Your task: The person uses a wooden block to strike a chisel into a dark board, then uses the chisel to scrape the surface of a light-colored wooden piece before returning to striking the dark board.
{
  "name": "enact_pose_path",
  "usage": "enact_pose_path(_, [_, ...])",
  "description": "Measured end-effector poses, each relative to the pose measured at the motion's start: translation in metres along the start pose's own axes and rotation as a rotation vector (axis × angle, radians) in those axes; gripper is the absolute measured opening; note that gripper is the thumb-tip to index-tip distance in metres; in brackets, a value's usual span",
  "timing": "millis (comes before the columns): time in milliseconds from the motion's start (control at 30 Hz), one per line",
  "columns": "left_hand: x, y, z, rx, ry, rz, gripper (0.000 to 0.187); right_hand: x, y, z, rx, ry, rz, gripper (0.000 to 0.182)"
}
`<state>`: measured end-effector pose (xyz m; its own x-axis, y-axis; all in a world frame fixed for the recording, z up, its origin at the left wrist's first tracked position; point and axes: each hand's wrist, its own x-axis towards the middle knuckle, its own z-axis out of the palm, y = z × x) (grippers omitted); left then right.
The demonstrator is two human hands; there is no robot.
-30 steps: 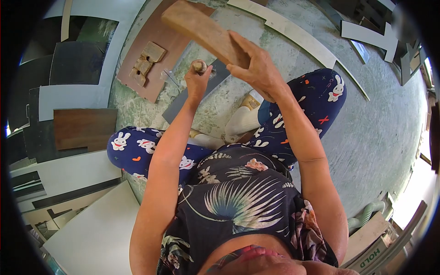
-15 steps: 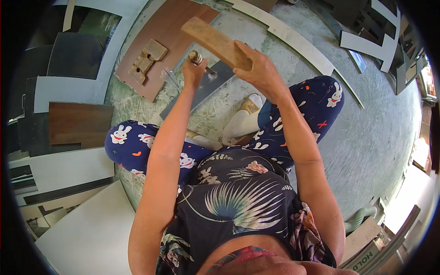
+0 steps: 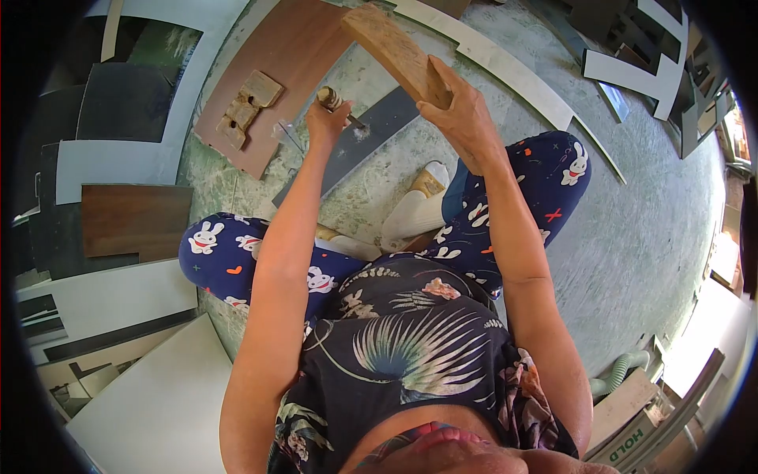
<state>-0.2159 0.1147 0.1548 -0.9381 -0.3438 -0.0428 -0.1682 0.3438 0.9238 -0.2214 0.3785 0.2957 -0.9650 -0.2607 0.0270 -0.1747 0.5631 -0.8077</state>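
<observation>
My left hand (image 3: 325,126) is wrapped round a chisel (image 3: 328,96), whose handle looks wooden with a pale band. The chisel leans, its blade pointing down to a dark grey board (image 3: 391,112) on the floor. Pale crumbs or scraped marks lie on the board around the blade tip. In my right hand (image 3: 462,114), gripped at one end, is a thick wooden block (image 3: 388,49). The block is held up above the board, apart from the chisel.
A brown panel (image 3: 288,43) lies on the floor with a notched wooden piece (image 3: 250,108) on it. Beside it is a small clear plastic item (image 3: 288,134). A long pale strip (image 3: 513,75) curves behind. Stacked panels (image 3: 134,217) stand at the left; board offcuts (image 3: 636,75) lie at the right.
My right hand has moved the wooden block up and to the right, away from the chisel. My left hand and the chisel have barely moved.
</observation>
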Motion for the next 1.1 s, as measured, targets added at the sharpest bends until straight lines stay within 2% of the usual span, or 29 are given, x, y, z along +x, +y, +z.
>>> enact_pose_path(133, [0.010, -0.017, -0.005, -0.122, -0.008, -0.036, 0.022, -0.002, -0.002, 0.006, -0.022, -0.027, -0.023, 0.074])
enact_pose_path(333, [0.027, -0.035, -0.017, -0.272, 0.049, -0.310, 0.024, -0.007, -0.005, 0.009, -0.001, -0.042, -0.051, 0.074])
enact_pose_path(433, [0.026, -0.030, -0.008, -0.256, 0.140, -0.351, 0.025, -0.007, 0.003, 0.009, 0.021, -0.005, -0.083, 0.074])
enact_pose_path(533, [0.034, -0.029, -0.010, -0.079, 0.094, -0.356, 0.027, -0.006, 0.008, 0.008, 0.002, 0.010, -0.079, 0.074])
enact_pose_path(633, [0.036, -0.022, -0.005, -0.012, 0.001, -0.196, 0.030, -0.005, 0.010, 0.008, -0.007, 0.029, -0.075, 0.074])
enact_pose_path(733, [0.011, 0.006, 0.029, 0.439, -0.145, 0.153, 0.037, -0.003, 0.009, 0.009, 0.011, 0.029, -0.067, 0.075])
enact_pose_path(833, [-0.010, 0.032, 0.045, 0.492, -0.255, 0.210, 0.041, 0.000, 0.004, 0.008, 0.033, 0.018, -0.047, 0.075])
enact_pose_path(933, [-0.009, 0.051, 0.021, 0.269, -0.164, 0.144, 0.035, -0.002, 0.005, 0.007, 0.058, 0.027, -0.050, 0.075])
enact_pose_path(1067, [0.016, 0.037, -0.013, 0.121, -0.100, 0.000, 0.024, -0.001, 0.007, 0.008, 0.045, 0.038, -0.054, 0.074])
enact_pose_path(1100, [0.017, 0.032, -0.015, 0.090, -0.058, 0.057, 0.022, -0.001, 0.006, 0.006, 0.038, 0.035, -0.041, 0.074])
